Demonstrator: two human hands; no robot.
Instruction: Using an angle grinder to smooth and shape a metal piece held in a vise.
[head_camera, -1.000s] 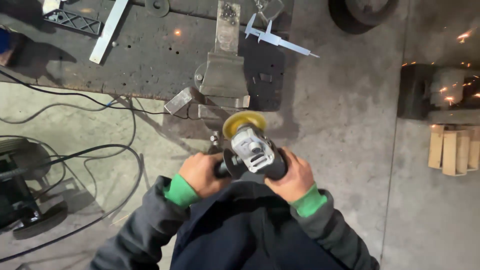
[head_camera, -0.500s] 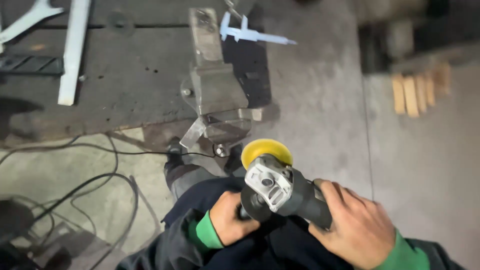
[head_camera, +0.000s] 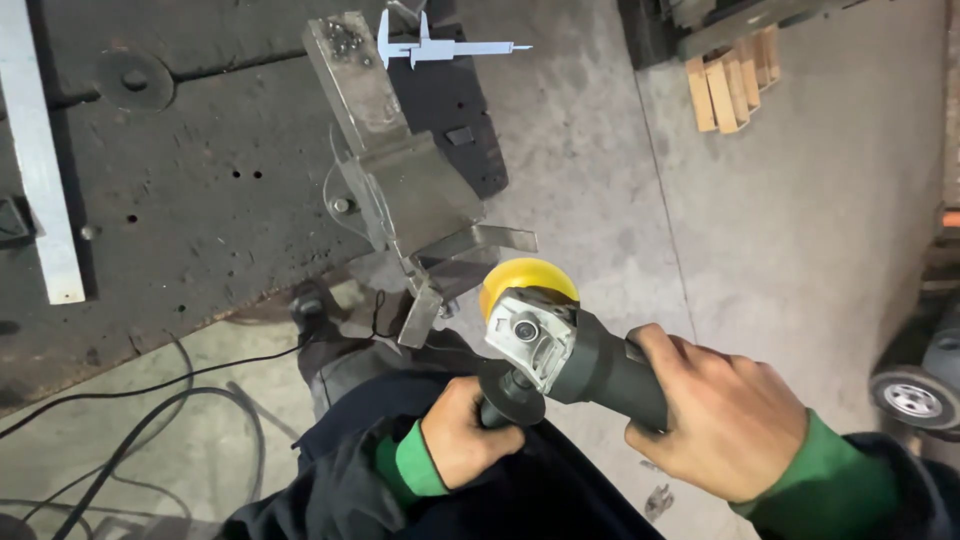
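- Lower centre of the frame: the left hand (head_camera: 462, 437), green cuff showing, has its grip wrapped tight round the black side handle of an angle grinder (head_camera: 560, 350)
- Lower right: the right hand (head_camera: 722, 415) clasps the grinder's dark body from behind, grip closed full around it
- Centre: the grinder's yellow disc (head_camera: 525, 281) sits just below a bent steel workpiece (head_camera: 405, 190)
- Upper centre: a caliper (head_camera: 440, 46) lies on the dark surface (head_camera: 190, 180)
- Upper right: wooden blocks (head_camera: 722, 92) rest on the concrete floor (head_camera: 800, 230)
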